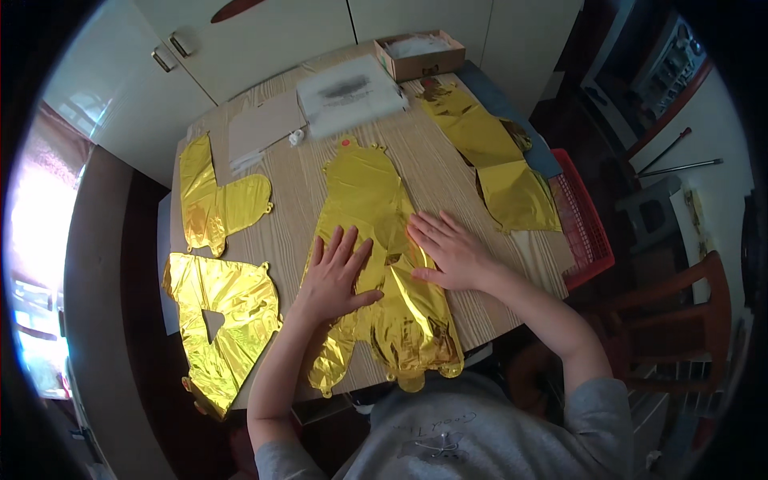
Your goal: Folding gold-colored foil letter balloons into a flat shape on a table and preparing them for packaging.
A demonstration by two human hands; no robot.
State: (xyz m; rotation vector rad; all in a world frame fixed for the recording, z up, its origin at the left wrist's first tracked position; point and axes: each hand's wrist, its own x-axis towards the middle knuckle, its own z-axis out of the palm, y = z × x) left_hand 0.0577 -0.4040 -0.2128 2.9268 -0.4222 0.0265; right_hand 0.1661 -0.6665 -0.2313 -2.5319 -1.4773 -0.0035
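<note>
The left hand (334,276) and right hand (454,254) are apart, fingers spread, palms down. The left presses on a flat, shiny gold foil balloon (364,192) at the centre of the pale wood-grain counter (290,188); the right touches its three o'clock edge. An L-shaped gold foil balloon (208,210) lies at ten o'clock, a gold foil balloon with a triangular hole (242,290) at eight.
</note>
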